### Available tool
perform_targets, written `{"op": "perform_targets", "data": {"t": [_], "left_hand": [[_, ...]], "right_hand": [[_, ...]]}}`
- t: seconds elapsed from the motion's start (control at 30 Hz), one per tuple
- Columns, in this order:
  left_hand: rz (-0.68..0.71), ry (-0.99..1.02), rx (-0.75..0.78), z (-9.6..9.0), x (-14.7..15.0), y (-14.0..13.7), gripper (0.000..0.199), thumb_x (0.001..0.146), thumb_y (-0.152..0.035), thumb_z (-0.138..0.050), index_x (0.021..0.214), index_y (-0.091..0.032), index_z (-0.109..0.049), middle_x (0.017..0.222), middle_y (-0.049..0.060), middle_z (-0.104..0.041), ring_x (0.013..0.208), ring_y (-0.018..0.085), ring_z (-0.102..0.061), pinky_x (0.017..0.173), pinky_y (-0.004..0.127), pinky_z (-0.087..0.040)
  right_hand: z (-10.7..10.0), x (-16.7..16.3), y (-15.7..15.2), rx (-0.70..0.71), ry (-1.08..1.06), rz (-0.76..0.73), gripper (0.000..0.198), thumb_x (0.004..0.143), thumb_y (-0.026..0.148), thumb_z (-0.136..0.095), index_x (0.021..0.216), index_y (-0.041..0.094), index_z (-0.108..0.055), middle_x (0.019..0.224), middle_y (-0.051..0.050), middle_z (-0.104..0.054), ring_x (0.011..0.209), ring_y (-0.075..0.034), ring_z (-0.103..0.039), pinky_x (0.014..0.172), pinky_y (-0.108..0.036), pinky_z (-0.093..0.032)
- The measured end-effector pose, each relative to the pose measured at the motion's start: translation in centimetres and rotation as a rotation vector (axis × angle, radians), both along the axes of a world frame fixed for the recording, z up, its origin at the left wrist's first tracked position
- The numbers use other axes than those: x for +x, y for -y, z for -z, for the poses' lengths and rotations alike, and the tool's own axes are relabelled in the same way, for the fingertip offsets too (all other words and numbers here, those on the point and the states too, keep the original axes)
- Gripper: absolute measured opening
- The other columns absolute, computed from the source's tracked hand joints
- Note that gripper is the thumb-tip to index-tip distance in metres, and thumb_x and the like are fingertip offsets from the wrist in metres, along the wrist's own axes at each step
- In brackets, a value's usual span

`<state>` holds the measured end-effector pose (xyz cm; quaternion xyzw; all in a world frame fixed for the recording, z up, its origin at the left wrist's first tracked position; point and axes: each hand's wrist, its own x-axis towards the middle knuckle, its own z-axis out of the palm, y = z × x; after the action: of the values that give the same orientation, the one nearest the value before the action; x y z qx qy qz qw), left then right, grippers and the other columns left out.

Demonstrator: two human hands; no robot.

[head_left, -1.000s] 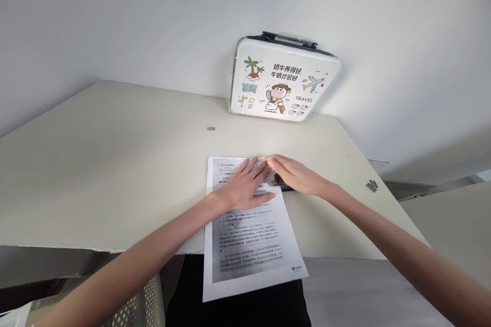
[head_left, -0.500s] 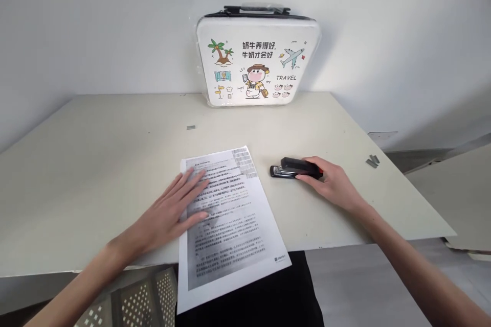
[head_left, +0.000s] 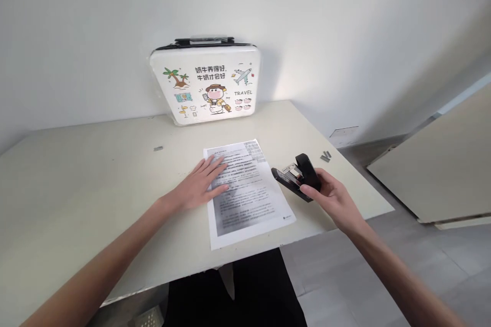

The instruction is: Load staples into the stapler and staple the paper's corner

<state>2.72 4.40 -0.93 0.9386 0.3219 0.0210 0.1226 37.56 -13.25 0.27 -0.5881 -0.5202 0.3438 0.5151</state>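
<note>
My left hand (head_left: 203, 182) lies flat with fingers spread over the left edge of a printed sheet of paper (head_left: 249, 204). The sheet rests on the table, its text facing up and a patterned block at its top right corner. To the right of the paper, my right hand (head_left: 333, 191) is wrapped round the back end of a black stapler (head_left: 301, 179). The stapler is tilted, and its top arm is swung up from the base, so the metal inside shows. Its front end is close to the paper's right edge.
A white case (head_left: 209, 87) with cartoon prints stands against the wall at the back of the table (head_left: 95, 189). One strip of staples (head_left: 158, 148) lies left of the paper. Several more staple strips (head_left: 326, 156) lie near the right edge. Beyond it stands a pale panel (head_left: 433, 163).
The view has turned to the right. My right hand has tilted the stapler, and its top arm now stands open. The paper now lies wholly on the table instead of overhanging its front edge.
</note>
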Motion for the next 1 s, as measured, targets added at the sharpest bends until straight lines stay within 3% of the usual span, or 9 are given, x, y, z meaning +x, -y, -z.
{"op": "perform_targets", "data": {"t": [0.13,0.23,0.37,0.43,0.53,0.77,0.87,1.0], "left_hand": [[0.048,-0.002,-0.008,0.2,6.8,-3.0,0.082,0.105,-0.074,-0.030,0.169,-0.023,-0.028,0.177,0.003,-0.013,0.164,0.033,-0.004,0.133,0.053,-0.004],[0.082,0.039,0.039,0.4,10.9,-3.7,0.082,0.104,-0.074,-0.030,0.166,-0.020,-0.036,0.176,0.007,-0.021,0.164,0.033,-0.009,0.133,0.054,-0.005],[0.091,0.158,0.123,0.4,11.8,-2.8,0.074,0.107,-0.068,-0.028,0.163,-0.022,-0.042,0.173,0.008,-0.029,0.163,0.030,-0.016,0.133,0.052,-0.010],[0.101,0.179,0.128,0.4,9.6,-2.3,0.071,0.108,-0.067,-0.029,0.162,-0.023,-0.042,0.173,0.007,-0.032,0.163,0.027,-0.018,0.134,0.049,-0.012],[0.040,0.197,0.114,0.3,4.0,-2.1,0.068,0.108,-0.065,-0.031,0.159,-0.023,-0.047,0.168,0.006,-0.041,0.161,0.026,-0.026,0.133,0.048,-0.017],[-0.382,0.388,0.124,0.2,-9.8,-1.8,0.062,0.100,-0.069,-0.043,0.141,-0.026,-0.064,0.150,0.008,-0.063,0.147,0.031,-0.050,0.125,0.048,-0.037],[-0.548,0.462,0.082,0.0,-12.8,-1.1,0.055,0.097,-0.067,-0.049,0.129,-0.027,-0.070,0.145,0.007,-0.067,0.132,0.033,-0.063,0.114,0.047,-0.048],[-0.657,0.518,0.032,0.1,-14.0,-0.5,0.047,0.095,-0.060,-0.053,0.123,-0.027,-0.071,0.138,0.007,-0.071,0.108,0.029,-0.072,0.094,0.039,-0.057]], "right_hand": [[-0.7,0.5,1.3,0.007,-0.076,0.010,0.034,0.090,0.052,-0.077,0.112,0.027,-0.071,0.111,-0.006,-0.073,0.105,-0.027,-0.066,0.090,-0.037,-0.054],[-0.9,0.7,2.0,0.006,-0.082,0.033,0.034,0.091,0.053,-0.076,0.112,0.027,-0.071,0.111,-0.006,-0.073,0.105,-0.026,-0.066,0.089,-0.037,-0.054],[-1.2,0.9,2.3,-0.008,-0.095,0.033,0.035,0.090,0.054,-0.076,0.112,0.027,-0.071,0.109,-0.006,-0.074,0.105,-0.027,-0.068,0.090,-0.038,-0.054],[-1.2,0.8,2.2,-0.005,-0.084,0.021,0.035,0.091,0.053,-0.076,0.113,0.026,-0.070,0.112,-0.006,-0.075,0.109,-0.027,-0.067,0.093,-0.039,-0.054],[-1.2,0.4,1.4,-0.002,-0.024,-0.007,0.036,0.092,0.053,-0.074,0.115,0.025,-0.069,0.113,-0.006,-0.075,0.109,-0.027,-0.067,0.094,-0.039,-0.053],[-0.7,-4.6,-4.2,-0.015,0.312,-0.079,0.040,0.091,0.058,-0.071,0.116,0.027,-0.069,0.099,-0.004,-0.074,0.087,-0.024,-0.065,0.075,-0.037,-0.052],[-0.4,-8.2,-7.7,0.023,0.400,-0.202,0.034,0.092,0.054,-0.070,0.113,0.027,-0.068,0.101,-0.003,-0.075,0.088,-0.025,-0.067,0.077,-0.037,-0.051],[0.3,-12.5,-11.7,0.042,0.497,-0.355,0.029,0.093,0.049,-0.070,0.112,0.028,-0.067,0.095,-0.001,-0.076,0.081,-0.022,-0.067,0.072,-0.034,-0.048]]}}
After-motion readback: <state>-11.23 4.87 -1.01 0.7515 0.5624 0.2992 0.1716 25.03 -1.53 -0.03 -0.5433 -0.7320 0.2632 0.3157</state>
